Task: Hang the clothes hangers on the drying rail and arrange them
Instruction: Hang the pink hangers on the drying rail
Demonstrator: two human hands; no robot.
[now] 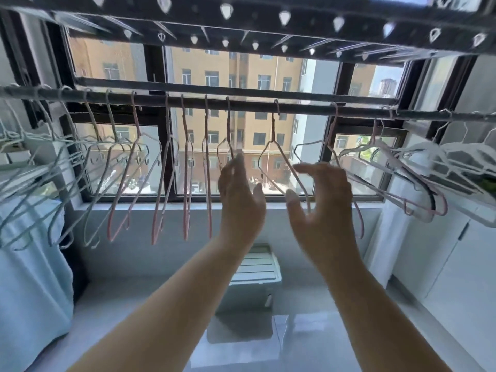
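A dark drying rail (252,104) runs across the window at head height. Several thin hangers hang from it: pale blue and white ones (53,167) bunched at the left, pink ones (185,167) spaced through the middle, pink and white ones (402,178) crowded at the right. One pink hanger (279,157) hangs alone between my hands. My left hand (240,200) is raised with straight fingers, its fingertips at the lower part of a pink hanger (228,140). My right hand (322,205) is raised with fingers loosely spread, right beside the lone hanger's lower arm, holding nothing.
Above is a black rack (241,20) with rows of white clips. Behind the rail is a dark-framed window (161,146). A light blue cloth (29,264) hangs at the left. White cabinets (442,264) stand at the right, and a white box (257,267) sits on the ledge below.
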